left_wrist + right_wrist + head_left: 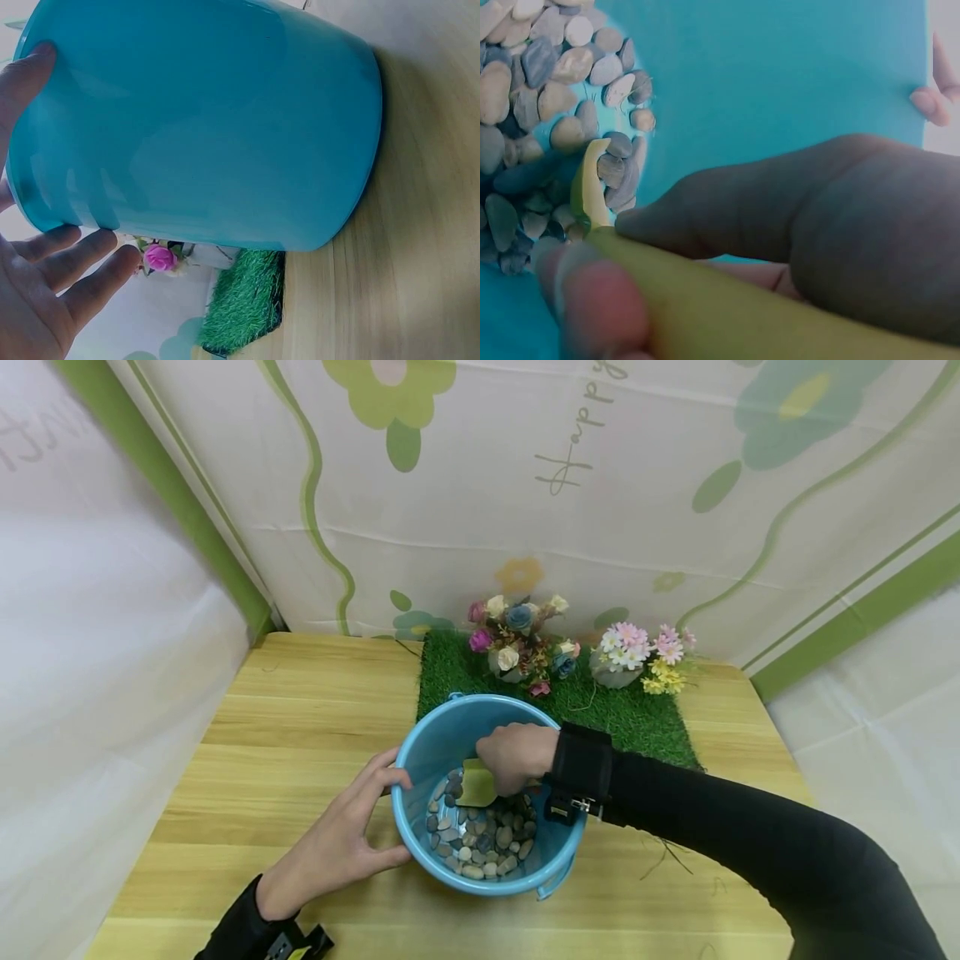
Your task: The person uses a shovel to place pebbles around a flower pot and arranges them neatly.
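Note:
A light-blue plastic bucket (551, 860) stands on the wooden table with grey, tan and white pebbles (480, 847) on its bottom. My left hand (341, 839) holds the bucket's left side, one finger hooked over the rim and the thumb against the outer wall. In the left wrist view, the other fingers (97, 281) lie spread along the outside. Inside the bucket my right hand (517, 756) grips the handle of a yellow-green shovel (477, 783). Its blade is down at the pebbles, partly hidden in the right wrist view.
Behind the bucket lies an artificial grass mat (637, 722). Two pots of artificial flowers stand on it: mixed roses (517, 618) and pink, white and yellow blooms (630, 643). A printed curtain (480, 510) hangs behind the table (300, 718).

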Demonstrator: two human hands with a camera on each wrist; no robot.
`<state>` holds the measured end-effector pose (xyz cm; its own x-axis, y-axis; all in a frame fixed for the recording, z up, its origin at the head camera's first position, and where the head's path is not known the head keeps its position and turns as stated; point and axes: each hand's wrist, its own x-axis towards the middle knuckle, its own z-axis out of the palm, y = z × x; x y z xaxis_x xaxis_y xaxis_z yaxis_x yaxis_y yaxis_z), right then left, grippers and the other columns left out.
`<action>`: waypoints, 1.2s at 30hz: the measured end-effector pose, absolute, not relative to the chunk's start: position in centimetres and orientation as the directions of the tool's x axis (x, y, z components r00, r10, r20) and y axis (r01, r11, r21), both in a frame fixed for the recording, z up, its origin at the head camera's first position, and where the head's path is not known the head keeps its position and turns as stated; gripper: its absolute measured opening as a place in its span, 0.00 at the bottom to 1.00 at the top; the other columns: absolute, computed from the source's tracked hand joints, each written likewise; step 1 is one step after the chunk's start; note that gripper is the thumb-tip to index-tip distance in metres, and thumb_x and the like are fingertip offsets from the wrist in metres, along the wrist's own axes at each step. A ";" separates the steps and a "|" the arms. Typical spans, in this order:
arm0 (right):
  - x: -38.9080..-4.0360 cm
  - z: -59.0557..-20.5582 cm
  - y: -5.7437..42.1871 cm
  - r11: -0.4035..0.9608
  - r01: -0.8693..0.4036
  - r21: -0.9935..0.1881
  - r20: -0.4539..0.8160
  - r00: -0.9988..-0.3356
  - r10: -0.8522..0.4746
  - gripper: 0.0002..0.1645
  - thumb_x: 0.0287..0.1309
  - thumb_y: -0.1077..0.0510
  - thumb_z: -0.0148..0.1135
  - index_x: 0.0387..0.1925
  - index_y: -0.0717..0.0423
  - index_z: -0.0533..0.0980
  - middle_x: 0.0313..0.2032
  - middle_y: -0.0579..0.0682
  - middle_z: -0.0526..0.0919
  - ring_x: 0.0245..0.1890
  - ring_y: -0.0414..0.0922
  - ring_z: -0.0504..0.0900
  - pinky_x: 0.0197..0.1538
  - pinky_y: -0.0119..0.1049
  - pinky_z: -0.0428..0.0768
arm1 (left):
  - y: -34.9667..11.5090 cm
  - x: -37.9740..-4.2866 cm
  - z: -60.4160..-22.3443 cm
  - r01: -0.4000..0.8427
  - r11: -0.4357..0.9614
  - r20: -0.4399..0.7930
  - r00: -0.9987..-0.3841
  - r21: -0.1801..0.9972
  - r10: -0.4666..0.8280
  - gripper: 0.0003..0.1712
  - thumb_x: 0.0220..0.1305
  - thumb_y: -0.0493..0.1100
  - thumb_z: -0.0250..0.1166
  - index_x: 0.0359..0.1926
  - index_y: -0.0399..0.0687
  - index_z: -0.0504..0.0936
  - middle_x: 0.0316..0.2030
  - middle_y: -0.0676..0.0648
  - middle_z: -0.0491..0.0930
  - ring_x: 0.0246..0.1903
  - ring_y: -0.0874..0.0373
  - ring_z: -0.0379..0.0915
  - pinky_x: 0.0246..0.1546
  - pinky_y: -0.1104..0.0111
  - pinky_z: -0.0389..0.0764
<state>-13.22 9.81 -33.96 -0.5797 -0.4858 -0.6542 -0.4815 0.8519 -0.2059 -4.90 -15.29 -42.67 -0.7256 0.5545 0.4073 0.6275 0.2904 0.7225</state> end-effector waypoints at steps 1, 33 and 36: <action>-13.3 -34.0 9.8 0.852 -0.478 -0.213 -0.658 -0.574 -0.487 0.07 0.66 0.66 0.63 0.36 0.51 0.75 0.26 0.49 0.76 0.19 0.44 0.72 0.21 0.34 0.67 | -15.3 -4.9 -42.7 0.623 0.290 0.403 -0.728 0.726 0.555 0.40 0.51 0.43 0.82 0.60 0.49 0.66 0.73 0.40 0.58 0.66 0.39 0.65 0.54 0.56 0.80; -14.1 -35.1 10.2 0.784 -0.462 -0.413 -0.643 -0.462 -0.611 0.20 0.67 0.67 0.60 0.17 0.54 0.77 0.15 0.53 0.80 0.15 0.45 0.79 0.20 0.30 0.69 | -15.3 -5.0 -42.8 0.610 0.294 0.390 -0.737 0.736 0.552 0.40 0.51 0.42 0.81 0.59 0.52 0.66 0.73 0.41 0.57 0.65 0.38 0.66 0.55 0.56 0.79; -14.0 -35.2 10.2 0.780 -0.438 -0.447 -0.639 -0.454 -0.621 0.19 0.67 0.67 0.61 0.18 0.55 0.79 0.16 0.55 0.82 0.15 0.45 0.79 0.20 0.30 0.71 | -15.3 -5.0 -43.0 0.608 0.297 0.386 -0.738 0.736 0.554 0.40 0.51 0.42 0.82 0.59 0.52 0.66 0.74 0.41 0.57 0.66 0.40 0.65 0.55 0.56 0.79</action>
<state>-14.01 10.22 -35.25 -0.4535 -0.6209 -0.6394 -0.4378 0.7801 -0.4470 -4.96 -15.31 -42.95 -0.7379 0.5539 0.3857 0.6079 0.2971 0.7364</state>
